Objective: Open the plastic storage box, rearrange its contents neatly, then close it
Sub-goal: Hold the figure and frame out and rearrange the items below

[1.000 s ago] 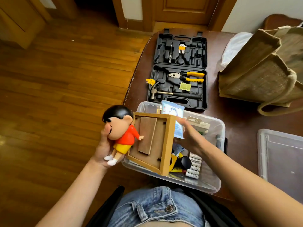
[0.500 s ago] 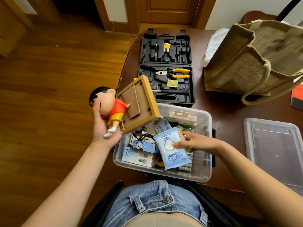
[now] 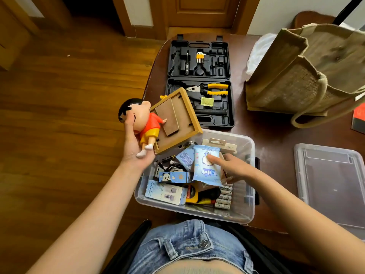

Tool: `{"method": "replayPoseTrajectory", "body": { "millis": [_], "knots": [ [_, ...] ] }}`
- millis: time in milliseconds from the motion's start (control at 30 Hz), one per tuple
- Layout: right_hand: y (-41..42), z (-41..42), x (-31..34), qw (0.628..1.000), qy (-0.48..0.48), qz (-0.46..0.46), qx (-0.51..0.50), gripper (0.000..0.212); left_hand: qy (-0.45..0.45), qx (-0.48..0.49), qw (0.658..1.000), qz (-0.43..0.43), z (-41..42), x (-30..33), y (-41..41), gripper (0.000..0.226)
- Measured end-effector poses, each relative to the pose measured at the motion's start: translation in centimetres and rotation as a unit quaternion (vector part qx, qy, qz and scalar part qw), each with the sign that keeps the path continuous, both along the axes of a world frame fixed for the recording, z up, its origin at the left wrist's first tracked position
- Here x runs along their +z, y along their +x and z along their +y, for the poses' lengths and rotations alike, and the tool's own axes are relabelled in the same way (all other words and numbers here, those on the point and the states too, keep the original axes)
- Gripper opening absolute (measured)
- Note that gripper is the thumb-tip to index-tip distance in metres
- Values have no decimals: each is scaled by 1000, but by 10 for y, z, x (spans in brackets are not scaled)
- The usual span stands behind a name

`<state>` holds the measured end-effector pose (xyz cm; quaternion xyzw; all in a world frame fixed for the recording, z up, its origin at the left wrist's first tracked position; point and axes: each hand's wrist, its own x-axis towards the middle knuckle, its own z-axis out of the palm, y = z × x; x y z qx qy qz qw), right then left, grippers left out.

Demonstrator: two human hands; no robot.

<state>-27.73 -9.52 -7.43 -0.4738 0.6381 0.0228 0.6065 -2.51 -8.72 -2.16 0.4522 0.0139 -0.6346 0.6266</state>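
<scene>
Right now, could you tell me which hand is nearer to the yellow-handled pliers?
Left. The left hand holds the figurine and frame just below-left of the pliers; the right hand rests lower, in the box.

Box lid [image 3: 333,186] cut off at right edge — red book [image 3: 359,119] too, battery labels [image 3: 224,196] unreadable

Warm brown wooden plank floor [image 3: 65,115] fills the left; a dark brown table [image 3: 276,133] stands on the right; a panelled wooden door [image 3: 203,10] and white wall [image 3: 280,8] lie beyond; light seems soft daylight.
</scene>
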Motion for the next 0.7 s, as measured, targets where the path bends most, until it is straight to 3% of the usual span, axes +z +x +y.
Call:
{"method": "replayPoseTrajectory", "body": {
  "millis": [233, 400, 600, 700],
  "knots": [
    [9, 1, 7, 998, -69, 10, 9, 73, 14, 9, 1000, -25, -6, -1, 8, 57],
    [14, 4, 3, 977, -202, 36, -56, 74, 5, -4, 1000, -7, -8, -5, 10, 74],
    [18, 5, 7, 980, -183, 74, 25, 68, -31, -38, 999, -2, -11, -4, 11, 101],
    [15, 3, 20, 952, -237, 170, 95, 50, -42, -45, 998, 4, -10, -9, 16, 102]
  ]
}}
